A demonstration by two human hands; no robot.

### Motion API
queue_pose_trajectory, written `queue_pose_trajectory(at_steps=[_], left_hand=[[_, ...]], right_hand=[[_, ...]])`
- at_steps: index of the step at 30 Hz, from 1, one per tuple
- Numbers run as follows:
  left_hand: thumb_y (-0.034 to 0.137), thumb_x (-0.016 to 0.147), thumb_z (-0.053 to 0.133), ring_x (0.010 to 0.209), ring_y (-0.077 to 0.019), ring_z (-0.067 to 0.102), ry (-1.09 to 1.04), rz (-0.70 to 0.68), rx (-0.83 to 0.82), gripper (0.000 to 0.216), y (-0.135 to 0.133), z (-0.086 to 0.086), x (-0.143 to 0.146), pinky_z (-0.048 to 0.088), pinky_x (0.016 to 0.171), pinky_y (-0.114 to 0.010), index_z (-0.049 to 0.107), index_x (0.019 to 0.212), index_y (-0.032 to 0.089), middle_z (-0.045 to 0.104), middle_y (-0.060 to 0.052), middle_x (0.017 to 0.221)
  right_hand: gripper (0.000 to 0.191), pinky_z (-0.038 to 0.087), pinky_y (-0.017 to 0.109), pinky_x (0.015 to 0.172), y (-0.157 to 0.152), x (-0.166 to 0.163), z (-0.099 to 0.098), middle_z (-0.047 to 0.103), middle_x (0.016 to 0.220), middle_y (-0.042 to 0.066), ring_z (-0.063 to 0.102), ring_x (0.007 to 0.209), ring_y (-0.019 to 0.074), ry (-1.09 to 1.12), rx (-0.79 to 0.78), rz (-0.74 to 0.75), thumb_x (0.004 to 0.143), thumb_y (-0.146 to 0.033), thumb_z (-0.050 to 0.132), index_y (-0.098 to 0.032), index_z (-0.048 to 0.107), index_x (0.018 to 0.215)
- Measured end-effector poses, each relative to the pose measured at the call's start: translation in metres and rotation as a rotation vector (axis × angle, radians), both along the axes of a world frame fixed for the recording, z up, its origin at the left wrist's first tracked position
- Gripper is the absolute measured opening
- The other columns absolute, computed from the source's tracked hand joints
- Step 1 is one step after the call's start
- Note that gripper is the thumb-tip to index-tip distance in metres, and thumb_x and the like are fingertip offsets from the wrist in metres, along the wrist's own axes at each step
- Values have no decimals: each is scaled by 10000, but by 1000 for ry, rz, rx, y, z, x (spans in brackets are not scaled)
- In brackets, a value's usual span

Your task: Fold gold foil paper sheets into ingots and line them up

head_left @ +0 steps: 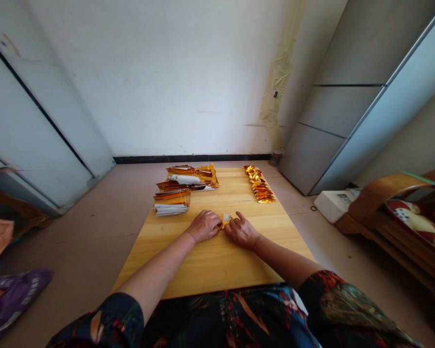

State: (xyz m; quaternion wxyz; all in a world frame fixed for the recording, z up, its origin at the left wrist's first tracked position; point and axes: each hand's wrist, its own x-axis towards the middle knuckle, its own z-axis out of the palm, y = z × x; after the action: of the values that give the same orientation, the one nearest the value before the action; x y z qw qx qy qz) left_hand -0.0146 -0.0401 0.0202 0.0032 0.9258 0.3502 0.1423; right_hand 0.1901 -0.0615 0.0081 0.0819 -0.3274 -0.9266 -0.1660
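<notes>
Both my hands meet over the middle of a wooden board table. Between them is a small piece of gold paper (226, 221) with a pale patch on it. My left hand (206, 225) is closed, its fingertips pinching the paper's left side. My right hand (241, 231) grips the right side with curled fingers, while one finger points up. The exact fold of the paper is partly hidden by my fingers. Farther left lie stacks of gold and white paper sheets (171, 201). At the far right stands a row of shiny folded gold paper pieces (261, 186).
The wooden table (188, 273) reaches close to my body. Behind it is a white wall (174, 82). A grey cabinet (333, 111) and a wooden seat (380, 232) stand to the right, with a white box (331, 205) between. A purple bag (18, 295) lies at lower left.
</notes>
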Motion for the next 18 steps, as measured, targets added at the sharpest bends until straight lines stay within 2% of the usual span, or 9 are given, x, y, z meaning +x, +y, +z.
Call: queue_pose_trajectory(at_steps=[7, 11, 14, 18], left_hand=[[246, 849, 524, 877, -183, 568, -32, 36, 59, 144, 0, -8, 3, 395, 821, -335, 652, 905, 210, 665, -45, 867], [203, 876, 490, 841, -177, 576, -54, 84, 101, 173, 0, -16, 7, 403, 792, -326, 663, 878, 202, 673, -43, 824], [198, 875, 500, 816, -177, 582, -80, 112, 112, 166, 0, -20, 9, 412, 764, -316, 666, 861, 192, 678, -42, 805], [192, 877, 504, 790, -172, 591, -109, 135, 124, 168, -1, -20, 9, 415, 746, -310, 668, 840, 189, 682, -38, 776]], right_hand=[[262, 277, 438, 1031, -1, 0, 2, 620, 743, 55, 523, 682, 170, 9, -24, -55, 921, -148, 340, -193, 589, 856], [234, 206, 454, 1056, -1, 1, 0, 634, 752, 41, 529, 701, 165, 53, -33, -77, 920, -161, 366, -205, 590, 866], [193, 172, 468, 1046, -2, 2, -2, 645, 732, 29, 534, 704, 158, 154, -50, -168, 921, -191, 403, -204, 595, 910], [166, 293, 352, 911, -2, 2, -6, 656, 754, 33, 542, 778, 167, 255, -96, -297, 911, -175, 441, -196, 599, 956]])
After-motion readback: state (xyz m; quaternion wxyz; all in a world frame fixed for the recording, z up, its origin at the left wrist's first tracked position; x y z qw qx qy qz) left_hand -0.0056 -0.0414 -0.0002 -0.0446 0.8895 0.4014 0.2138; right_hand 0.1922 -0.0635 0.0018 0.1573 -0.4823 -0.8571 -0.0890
